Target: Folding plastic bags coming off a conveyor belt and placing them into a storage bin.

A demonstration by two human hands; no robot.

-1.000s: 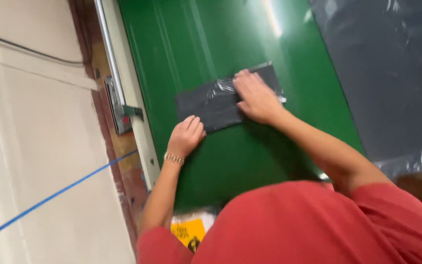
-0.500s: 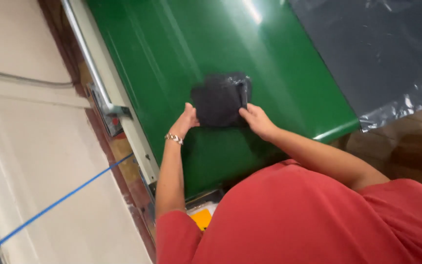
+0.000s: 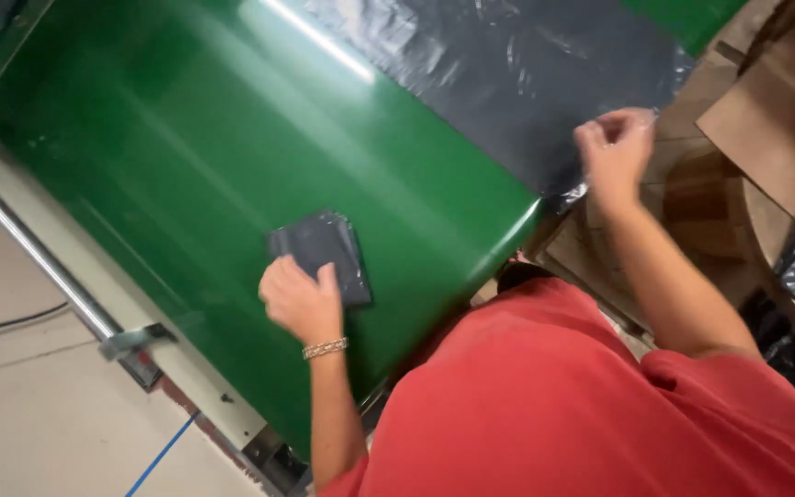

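The left hand [image 3: 301, 299] is pressing on a small folded dark grey plastic bag [image 3: 324, 253] that is lying flat on the green table [image 3: 167, 138], well in from the table's near edge. Its fingers [image 3: 327, 281] are curled down onto the bag's near corner, and the bag is extending up and to the right from under them, its long axis running away from the wrist; a beaded bracelet [image 3: 325, 348] is sitting on that wrist. This hand is far nearer the folded bag. The right hand [image 3: 614, 147] is hovering off the table's right edge, fingers loosely pinched together on nothing I can make out, just beside the crinkled edge of a large spread sheet of dark plastic [image 3: 508, 83] covering the table's far right part.
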